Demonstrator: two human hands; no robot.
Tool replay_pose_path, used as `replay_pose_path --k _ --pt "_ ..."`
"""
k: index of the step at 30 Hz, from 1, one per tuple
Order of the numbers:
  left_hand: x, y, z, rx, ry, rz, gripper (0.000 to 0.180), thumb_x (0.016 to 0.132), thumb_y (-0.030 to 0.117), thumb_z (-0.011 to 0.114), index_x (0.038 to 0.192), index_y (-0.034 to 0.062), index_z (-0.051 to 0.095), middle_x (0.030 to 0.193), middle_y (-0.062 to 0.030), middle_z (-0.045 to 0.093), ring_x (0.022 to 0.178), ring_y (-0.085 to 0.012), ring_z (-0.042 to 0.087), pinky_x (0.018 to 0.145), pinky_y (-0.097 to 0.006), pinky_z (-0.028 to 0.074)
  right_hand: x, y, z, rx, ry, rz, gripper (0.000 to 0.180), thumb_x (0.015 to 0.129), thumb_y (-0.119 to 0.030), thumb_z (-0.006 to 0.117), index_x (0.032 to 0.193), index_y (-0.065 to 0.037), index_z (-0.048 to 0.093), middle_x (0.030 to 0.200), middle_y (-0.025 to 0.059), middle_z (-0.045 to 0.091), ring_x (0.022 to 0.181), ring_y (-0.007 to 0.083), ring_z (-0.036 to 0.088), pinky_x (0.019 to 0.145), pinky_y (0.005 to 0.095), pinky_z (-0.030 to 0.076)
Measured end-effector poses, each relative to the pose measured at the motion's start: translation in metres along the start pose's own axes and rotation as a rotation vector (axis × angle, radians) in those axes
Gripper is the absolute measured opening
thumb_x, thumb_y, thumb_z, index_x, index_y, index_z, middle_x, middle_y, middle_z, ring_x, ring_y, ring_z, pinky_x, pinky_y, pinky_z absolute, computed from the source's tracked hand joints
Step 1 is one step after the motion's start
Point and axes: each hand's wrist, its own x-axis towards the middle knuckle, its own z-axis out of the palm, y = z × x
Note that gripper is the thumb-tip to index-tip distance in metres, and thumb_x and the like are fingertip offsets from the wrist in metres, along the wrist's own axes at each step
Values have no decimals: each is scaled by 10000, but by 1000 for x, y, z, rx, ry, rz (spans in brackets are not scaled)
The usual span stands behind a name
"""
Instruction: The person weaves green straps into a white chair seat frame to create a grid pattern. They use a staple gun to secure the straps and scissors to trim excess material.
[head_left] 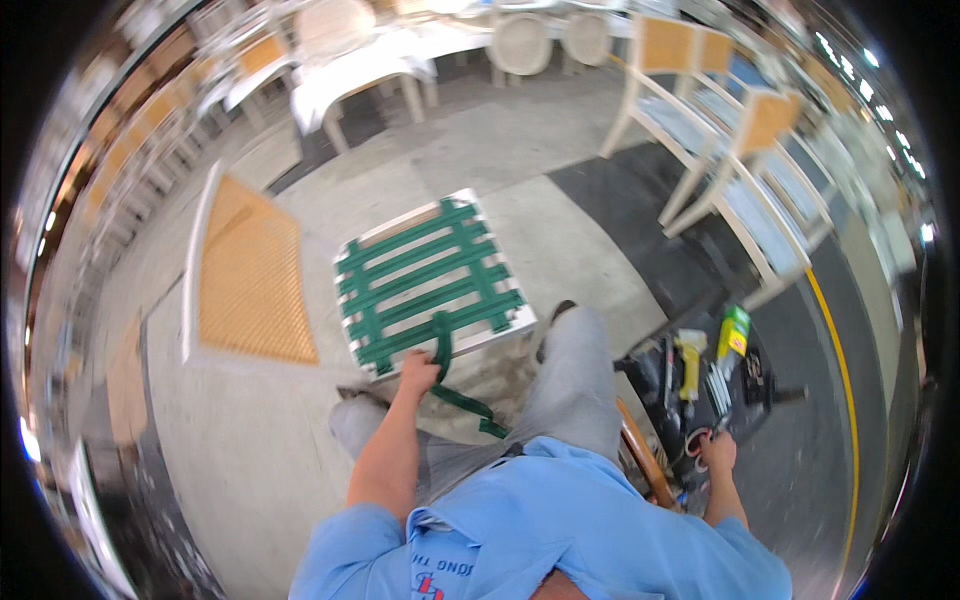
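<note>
In front of my knees is a white chair seat frame [520, 318] with green webbing straps [415, 290] fixed across it in both directions. At its near edge my left hand [418, 372] is closed on a loose green webbing strap [462, 401], whose free end hangs down towards my lap. A white-edged back panel with tan woven cane [250, 285] stands up to the left of the seat. Out to my right, my right hand [719, 451] is closed around the red handle of a pair of scissors [697, 440], beside the tools; its fingers show only in part.
Beside my right knee lie a yellow-and-clear bottle [689, 365], a green-and-yellow box [733, 335] and several dark tools. A wooden bar [645, 455] runs beside my right thigh. Pale chairs with blue-grey seats [755, 205] stand at right; more chairs [520, 45] line the back.
</note>
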Motion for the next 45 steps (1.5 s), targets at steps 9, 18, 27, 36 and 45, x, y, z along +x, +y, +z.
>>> replay_pose_path --k 9,18,27,36,45 --pt "-8 1 10 -64 -102 -34 293 713 183 637 930 21 748 1191 -188 638 1165 -357 569 991 -404 478 0 -24 -10 -142 -116 -90 358 774 -307 758 883 28 696 850 225 706 822 365 708 768 444 561" --pt "-29 33 -29 -761 -128 -168 226 886 171 643 1017 -11 674 1007 -99 688 958 -234 640 831 -370 494 31 -71 -53 -149 17 -318 356 803 -249 756 981 52 693 764 191 689 721 300 717 687 381 560" --pt "-44 40 -34 -1486 -297 -627 253 1013 123 489 1206 -34 536 1007 -145 680 922 -255 695 827 -400 605 -22 -324 -9 739 -451 -808 325 923 -134 686 1222 -15 644 808 26 631 702 79 570 625 235 476" --pt "-7 14 0 -1922 -223 -747 266 971 72 446 1223 -10 459 1092 -207 649 932 -333 687 829 -495 589 -117 -498 58 670 -765 -1171 268 953 -161 638 1176 -17 671 901 85 684 777 179 649 711 308 521" --pt "1 8 18 -2280 -263 -532 272 921 53 519 1189 85 485 1058 -184 652 958 -384 678 881 -559 554 -135 -564 135 -391 -628 -1179 545 1003 -490 426 1062 -40 728 1122 230 682 1086 408 630 924 493 496"
